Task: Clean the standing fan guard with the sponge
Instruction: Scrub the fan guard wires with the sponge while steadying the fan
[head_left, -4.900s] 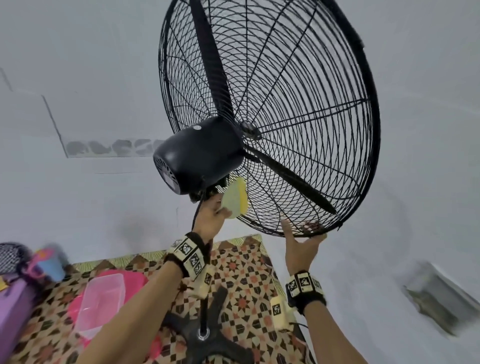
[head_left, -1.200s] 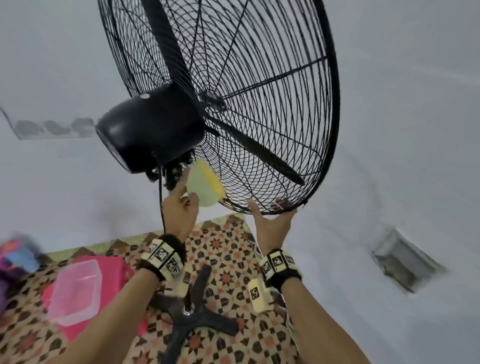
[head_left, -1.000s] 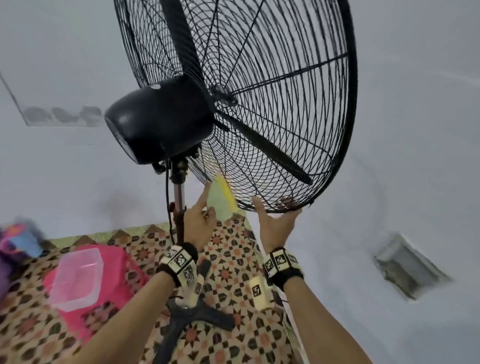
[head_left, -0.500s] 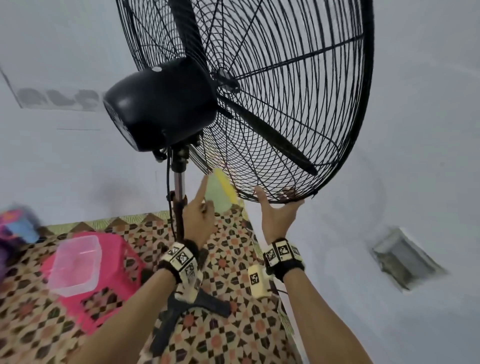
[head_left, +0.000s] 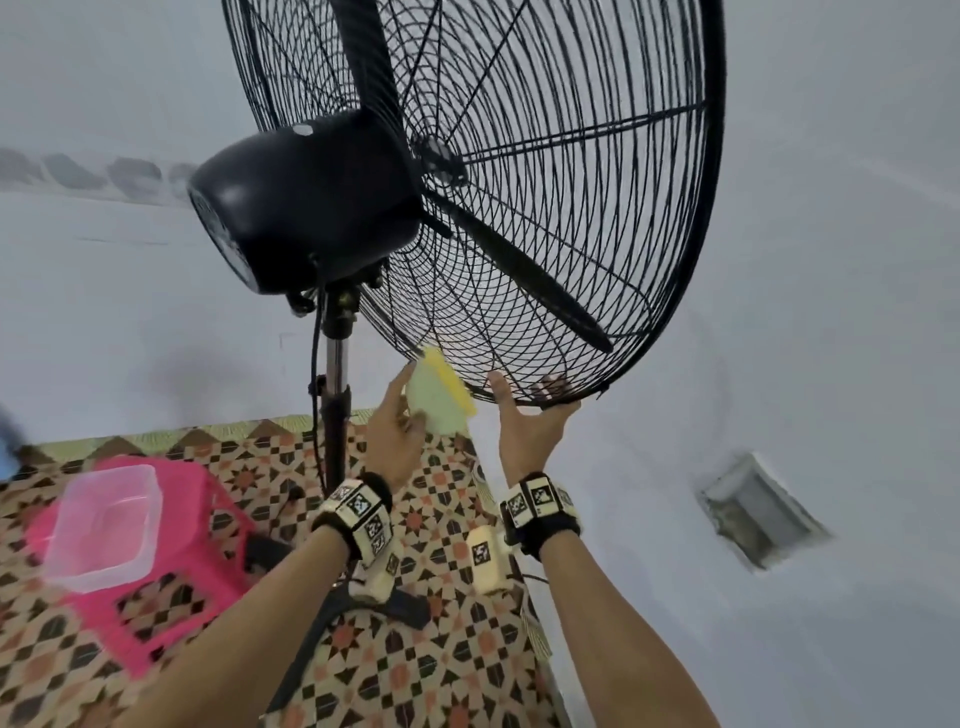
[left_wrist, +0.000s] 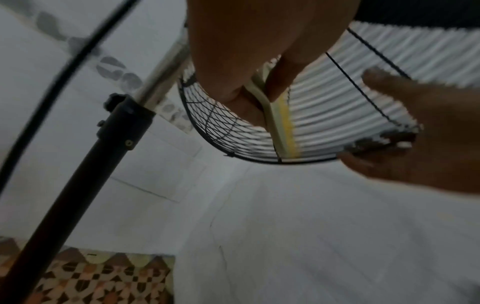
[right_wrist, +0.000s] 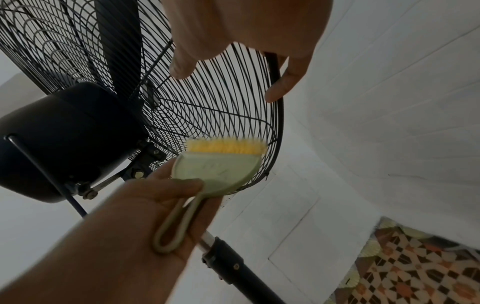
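The left hand (head_left: 396, 431) grips the sponge (head_left: 439, 397) — a pale green holder with a looped handle and a yellow pad — thumb pinned over the holder's face and the loop lying across the palm. The yellow edge presses against the back wires of the fan guard (head_left: 561, 218) near its bottom rim. Just right of it, the right hand (head_left: 530, 423) cups the lowest part of the rim from beneath, fingers (right_wrist: 279, 90) curled up round the black outer ring and thumb spread free toward the sponge.

Between the two hands a short stretch of bare rim lies open; left of the left hand the chrome pole (head_left: 335, 374) and black cable (head_left: 313, 374) stand close, leaving a narrow gap on that side. Right of the right hand the rim curves up and away beside the white wall (head_left: 831, 260), with free air under it. Above the left hand sits the motor housing (head_left: 306, 208).

The sponge's long axis runs from the loop at the palm up to the pad, tilted up and away toward the guard; the pad's edge lies across the wires.

Compared with the frame nearly five seconds back, the sponge is much lower on the guard — then just under the motor housing, now down near the rim, closer to the right hand, which keeps its grip at the bottom.

Below the left forearm a clear tub (head_left: 104, 525) rests on a pink stool (head_left: 171, 561) over the patterned floor (head_left: 457, 665).
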